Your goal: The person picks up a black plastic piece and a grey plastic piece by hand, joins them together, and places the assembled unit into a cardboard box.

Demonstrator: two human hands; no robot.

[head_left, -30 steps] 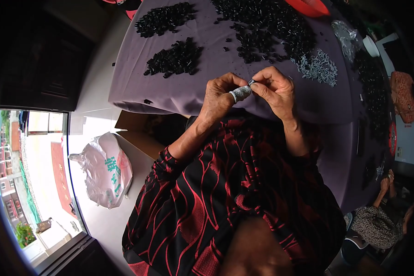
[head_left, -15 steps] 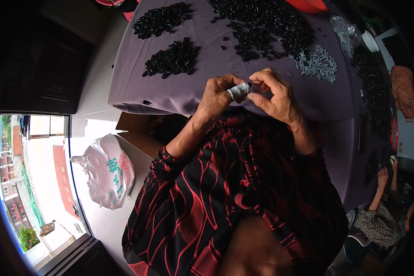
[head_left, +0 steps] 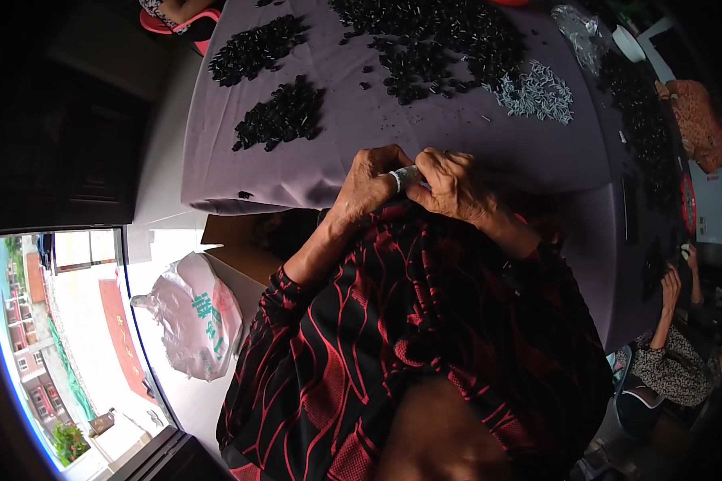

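Hands joined on a small part.
Left hand [head_left: 371, 183] and right hand [head_left: 451, 184] together pinched a small silver piece [head_left: 405, 176] beside the purple tablecloth [head_left: 361, 128].

A small silvery-grey piece [head_left: 406, 177] sits pinched between both hands, mostly hidden by fingers, just near the purple surface's [head_left: 457, 144] near edge.
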